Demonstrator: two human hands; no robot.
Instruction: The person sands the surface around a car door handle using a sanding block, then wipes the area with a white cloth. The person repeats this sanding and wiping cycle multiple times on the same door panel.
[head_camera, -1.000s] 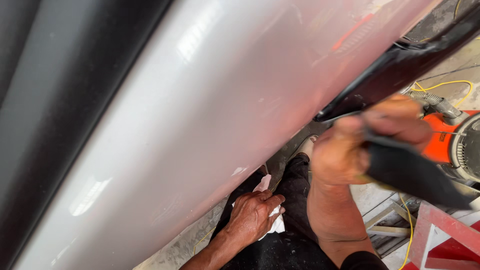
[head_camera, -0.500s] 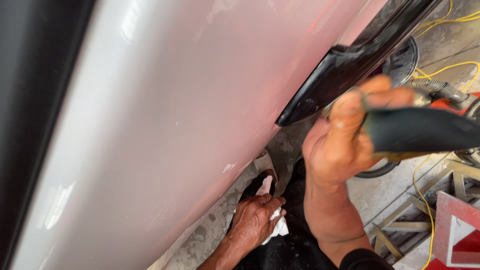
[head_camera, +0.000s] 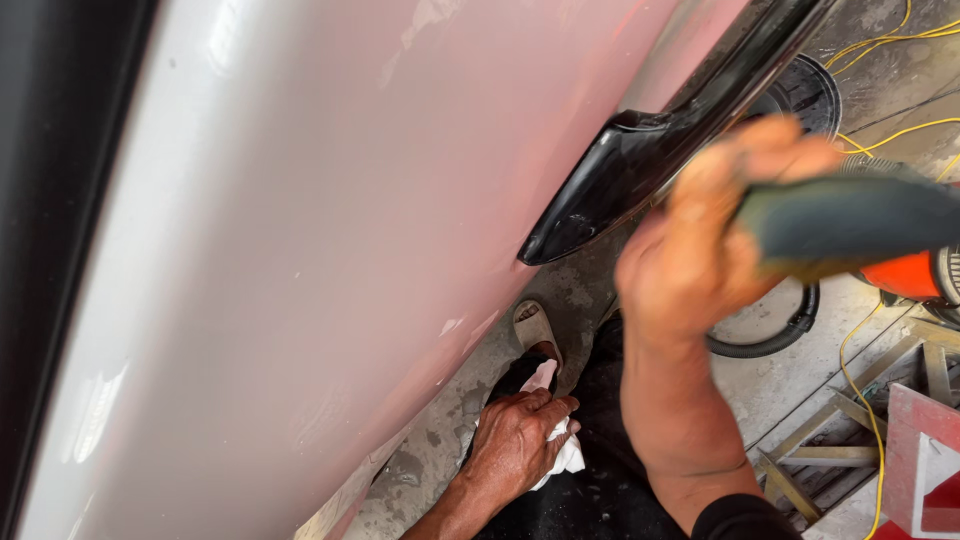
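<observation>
We note the right hand clenched on the dark-handled orange power polisher, centre right of frame, long axis running rightward, just beside the glossy pale-pink car panel. The left hand, lower centre, grips a white cloth.

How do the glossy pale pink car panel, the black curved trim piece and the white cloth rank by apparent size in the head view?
1. Glossy pale pink car panel, by far the largest.
2. Black curved trim piece.
3. White cloth, mostly hidden under the left hand, so its full size is unsure.
</observation>
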